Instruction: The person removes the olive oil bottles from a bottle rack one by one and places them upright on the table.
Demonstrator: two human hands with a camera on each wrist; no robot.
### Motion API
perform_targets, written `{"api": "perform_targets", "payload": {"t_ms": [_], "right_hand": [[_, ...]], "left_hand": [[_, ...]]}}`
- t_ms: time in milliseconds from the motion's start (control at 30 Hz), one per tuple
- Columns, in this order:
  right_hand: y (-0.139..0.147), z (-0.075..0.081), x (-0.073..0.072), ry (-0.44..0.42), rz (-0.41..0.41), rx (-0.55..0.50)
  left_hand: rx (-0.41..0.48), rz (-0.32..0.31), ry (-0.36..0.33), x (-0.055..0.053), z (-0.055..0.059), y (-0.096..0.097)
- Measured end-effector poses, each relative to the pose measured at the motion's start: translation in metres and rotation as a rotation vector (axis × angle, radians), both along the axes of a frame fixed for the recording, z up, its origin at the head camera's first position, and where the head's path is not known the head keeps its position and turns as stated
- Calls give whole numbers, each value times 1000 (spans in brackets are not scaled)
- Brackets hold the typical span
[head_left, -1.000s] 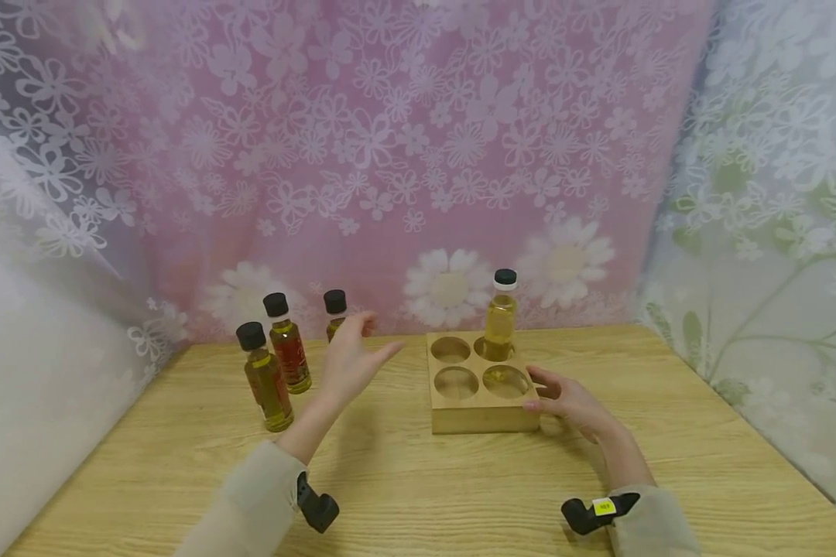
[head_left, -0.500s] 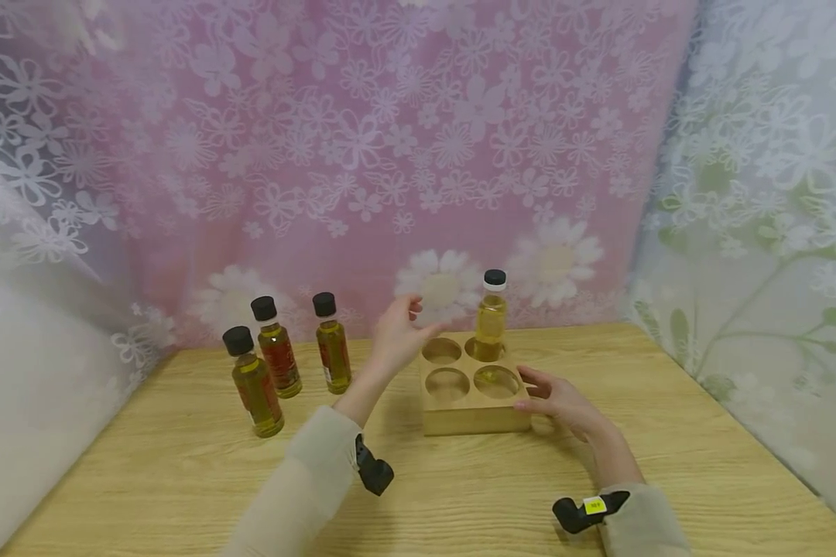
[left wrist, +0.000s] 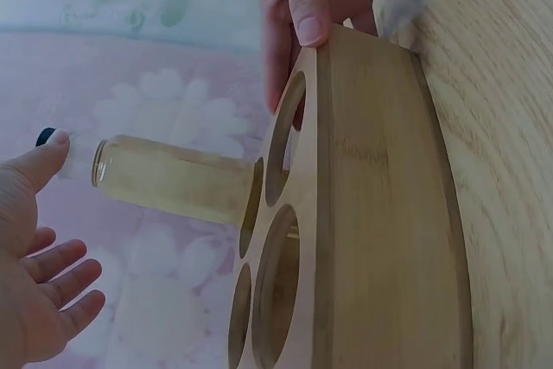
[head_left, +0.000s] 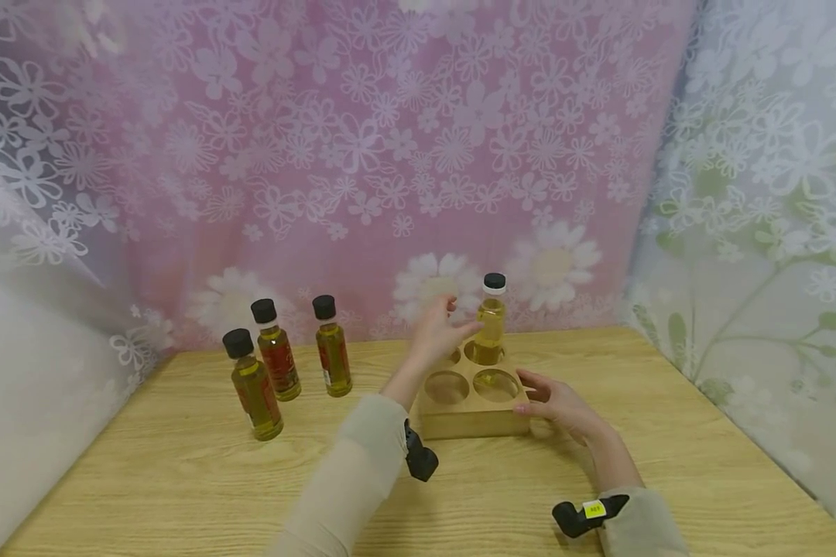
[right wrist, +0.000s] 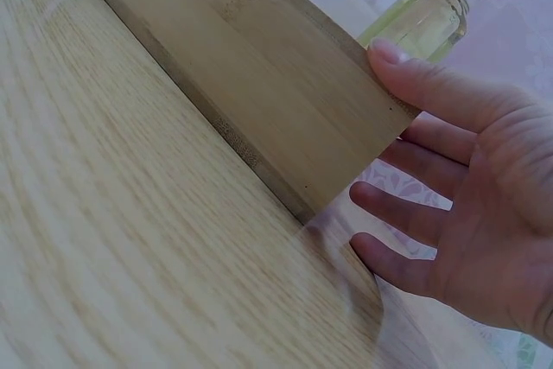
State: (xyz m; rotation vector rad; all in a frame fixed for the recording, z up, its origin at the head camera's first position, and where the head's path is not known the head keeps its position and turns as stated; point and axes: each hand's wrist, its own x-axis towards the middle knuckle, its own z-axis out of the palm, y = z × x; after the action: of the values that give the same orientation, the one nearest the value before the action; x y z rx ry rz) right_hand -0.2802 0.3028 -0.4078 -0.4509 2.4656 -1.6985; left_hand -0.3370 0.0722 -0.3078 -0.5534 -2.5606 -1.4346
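Note:
A wooden bottle holder (head_left: 471, 424) with round holes stands on the table. In its back right hole a bottle of pale yellow oil (head_left: 491, 319), dark-capped with a white collar, stands upright. My left hand (head_left: 435, 334) is above the holder's left side, thumb and fingers spread around nothing. In the left wrist view its thumb overlaps the cap of that bottle (left wrist: 164, 174); contact cannot be told. My right hand (head_left: 567, 410) grips the holder's front right corner, thumb at the top edge (right wrist: 393, 54) and forefinger along the side; the other fingers hang free.
Left of the holder stand three dark-capped oil bottles with red labels: a front one (head_left: 258, 398), one behind it (head_left: 279, 360) and one nearer the holder (head_left: 334, 356). A pink floral curtain (head_left: 418, 155) hangs behind the wooden table (head_left: 181, 495).
My left hand has moved right, away from the nearest red-labelled bottle, across to the yellow bottle in the holder. The right hand keeps its place at the corner. The view has shifted slightly.

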Motion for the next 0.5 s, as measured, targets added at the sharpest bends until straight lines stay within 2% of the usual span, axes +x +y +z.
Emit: {"api": "perform_targets", "payload": {"t_ms": [333, 500], "right_hand": [[0, 0, 1, 6, 8, -7], [-1, 1, 2, 8, 17, -7]], "left_hand": [[-70, -1, 19, -4, -7, 31], [-41, 15, 9, -7, -12, 44]]}}
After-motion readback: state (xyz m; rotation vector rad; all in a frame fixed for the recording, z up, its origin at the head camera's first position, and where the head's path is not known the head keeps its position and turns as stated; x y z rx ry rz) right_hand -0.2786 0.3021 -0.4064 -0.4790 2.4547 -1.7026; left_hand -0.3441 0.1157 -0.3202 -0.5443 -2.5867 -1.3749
